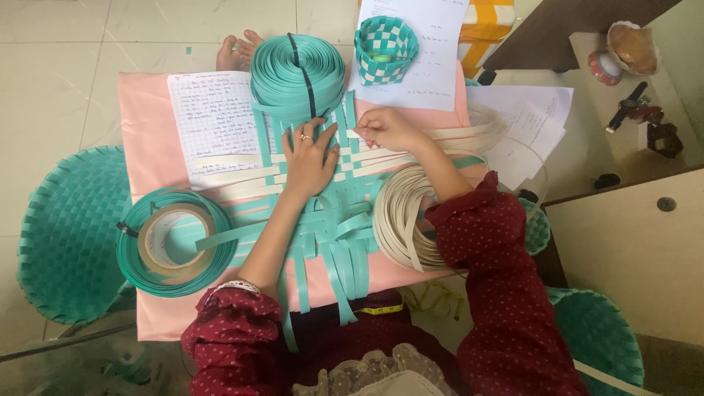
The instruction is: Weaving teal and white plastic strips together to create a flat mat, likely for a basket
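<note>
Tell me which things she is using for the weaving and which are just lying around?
In use: left hand pressing the woven mat; right hand pinching a cream strip; teal strip roll; cream strip coil.

Lying about: small woven basket, notebook, tape roll, loose papers.

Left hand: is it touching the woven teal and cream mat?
Touching. The head view shows the left hand pressed flat, fingers spread, on the woven mat.

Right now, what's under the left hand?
The left hand lies flat on the teal-and-cream woven strips, over a pink cloth. The weave beneath the palm is covered.
</note>
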